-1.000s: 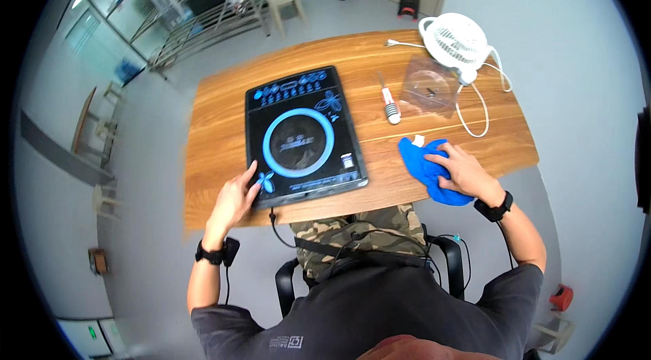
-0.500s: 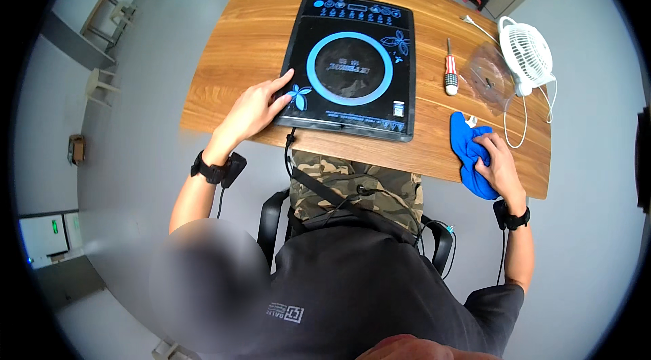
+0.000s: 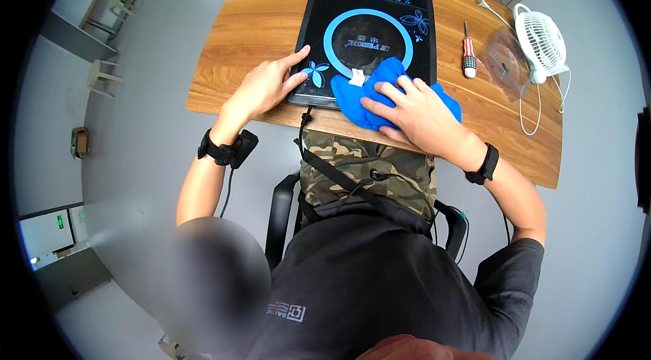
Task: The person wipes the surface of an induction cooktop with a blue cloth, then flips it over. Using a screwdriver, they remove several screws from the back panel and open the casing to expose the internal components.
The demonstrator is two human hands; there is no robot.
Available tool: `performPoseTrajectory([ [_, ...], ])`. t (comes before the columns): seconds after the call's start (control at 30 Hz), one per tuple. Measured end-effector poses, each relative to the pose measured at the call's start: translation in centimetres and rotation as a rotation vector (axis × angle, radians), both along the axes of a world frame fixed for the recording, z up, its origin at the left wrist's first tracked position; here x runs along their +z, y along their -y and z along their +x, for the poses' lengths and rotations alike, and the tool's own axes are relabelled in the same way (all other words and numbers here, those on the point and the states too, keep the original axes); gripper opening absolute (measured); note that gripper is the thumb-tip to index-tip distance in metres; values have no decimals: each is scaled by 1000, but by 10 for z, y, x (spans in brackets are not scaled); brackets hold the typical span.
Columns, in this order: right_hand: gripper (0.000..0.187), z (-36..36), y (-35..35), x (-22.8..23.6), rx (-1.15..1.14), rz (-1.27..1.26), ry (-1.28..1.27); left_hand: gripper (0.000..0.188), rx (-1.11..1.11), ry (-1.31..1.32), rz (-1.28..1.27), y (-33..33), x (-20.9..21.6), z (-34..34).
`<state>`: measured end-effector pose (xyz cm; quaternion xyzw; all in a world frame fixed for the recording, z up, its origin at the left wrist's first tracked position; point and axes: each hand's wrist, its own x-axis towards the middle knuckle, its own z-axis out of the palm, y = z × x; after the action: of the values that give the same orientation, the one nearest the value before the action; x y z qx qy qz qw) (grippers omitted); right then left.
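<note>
A black induction cooker [image 3: 370,2] with a blue ring and blue flower prints lies flat on the wooden table in front of me. My left hand [image 3: 264,87] rests at its near left edge. Its thumb and index finger are spread apart on the top; the other fingers are mostly hidden. On the cooker's near edge, a bunched blue cloth [image 3: 352,99] with a small white tag lies under my right hand [image 3: 413,110]. The fingers of that hand are bent over the cloth and press it against the cooker's surface and front edge.
Right of the cooker lies a screwdriver [image 3: 468,54] with a red, white and black handle. Beyond it are a clear plastic bag [image 3: 503,65] with small dark parts and a white fan [image 3: 542,41] with its cable. A black cord [image 3: 305,119] hangs from the cooker's front.
My right hand has carried the blue cloth leftward from the table's right side onto the cooker's near edge. My left hand stays at the cooker's left edge. The view has shifted slightly.
</note>
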<state>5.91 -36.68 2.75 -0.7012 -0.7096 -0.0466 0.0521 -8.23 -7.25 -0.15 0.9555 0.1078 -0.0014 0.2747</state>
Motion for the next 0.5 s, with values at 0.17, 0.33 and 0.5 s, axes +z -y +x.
performPoseTrajectory([
  [0.17,56,-5,-6,-7,-56,-24,34,55,0,-72,60,2,12,7],
  [0.33,60,-4,-1,-4,-94,-45,-54,54,0,-63,152,0,15,7],
  [0.5,62,2,29,-4,-145,-50,-82,55,11,-109,170,0,23,12],
])
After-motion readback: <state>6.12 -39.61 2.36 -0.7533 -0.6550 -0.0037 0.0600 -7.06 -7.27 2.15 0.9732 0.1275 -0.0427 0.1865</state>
